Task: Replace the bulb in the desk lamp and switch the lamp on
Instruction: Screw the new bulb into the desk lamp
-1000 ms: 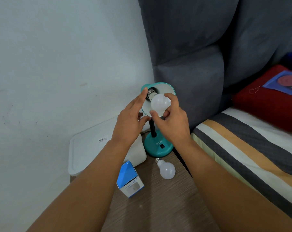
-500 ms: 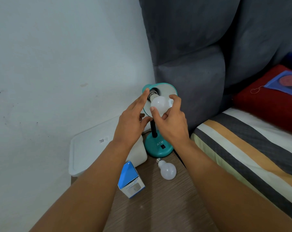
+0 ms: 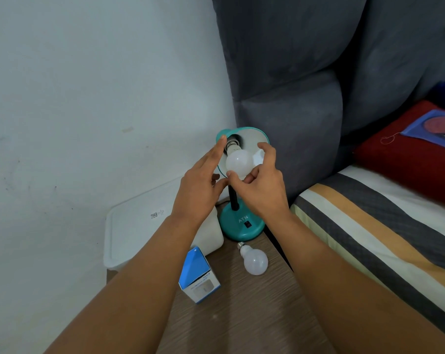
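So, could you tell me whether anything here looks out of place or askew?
Only the loose bulb lying on its side on the table near its right edge, beside the lamp base; it looks free to roll.

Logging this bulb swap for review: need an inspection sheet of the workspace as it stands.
Surface: wood-grain table, bare at the front.
Job's things: teal lamp, unlit; bulb at its socket; spare bulb lying by the base.
Clutter: blue bulb box; white bin.
Grippers: right hand pinching the bulb; left hand open against the shade.
Cables: nothing seen.
Surroundings: white wall, grey headboard, striped bedding, red pillow.
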Available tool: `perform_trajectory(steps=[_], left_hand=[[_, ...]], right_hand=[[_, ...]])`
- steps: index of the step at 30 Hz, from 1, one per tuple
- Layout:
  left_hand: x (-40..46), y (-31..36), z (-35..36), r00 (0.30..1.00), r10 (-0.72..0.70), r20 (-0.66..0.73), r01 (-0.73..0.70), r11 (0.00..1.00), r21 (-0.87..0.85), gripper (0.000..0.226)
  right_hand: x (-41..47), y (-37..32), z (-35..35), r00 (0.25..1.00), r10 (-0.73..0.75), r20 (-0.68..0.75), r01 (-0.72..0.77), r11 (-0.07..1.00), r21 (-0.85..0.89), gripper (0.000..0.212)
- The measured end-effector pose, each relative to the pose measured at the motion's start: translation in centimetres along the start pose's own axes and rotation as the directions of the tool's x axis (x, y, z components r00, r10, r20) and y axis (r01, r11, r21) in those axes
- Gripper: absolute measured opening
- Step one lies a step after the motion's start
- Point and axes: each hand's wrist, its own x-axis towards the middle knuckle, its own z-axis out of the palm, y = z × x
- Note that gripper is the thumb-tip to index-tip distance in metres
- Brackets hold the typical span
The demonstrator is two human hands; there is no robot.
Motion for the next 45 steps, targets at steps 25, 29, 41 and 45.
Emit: perform_trajectory(steps=[25, 29, 41, 45], left_hand=[[-0.1, -0.2, 0.4, 1.0, -0.013, -0.007, 0.013, 1.0, -0.002, 0.103], [0.0, -0.2, 0.3, 1.0, -0.007, -0.007, 0.007, 1.0, 0.001, 0.095], [-0.1, 0.1, 0.4, 1.0, -0.004, -0.006, 0.004, 1.0, -0.005, 0.103], [0.0, -0.2, 0.4, 1.0, -0.02, -0.001, 0.02, 1.0, -0.01, 0.102]], right_hand=[[0.3, -0.6, 0.3, 0.994, 0.108, -0.006, -0.107, 0.991, 0.077, 0.062], [-0.2, -0.4, 0.1, 0.999, 0.019, 0.033, -0.022, 0.996, 0.085, 0.072], [0.2, -0.9, -0.2, 0.994, 0.106, 0.019, -0.107, 0.991, 0.084, 0.055], [0.0, -0.8, -0.4, 0.996, 0.071, 0.06, -0.076, 0.992, 0.104, 0.067]])
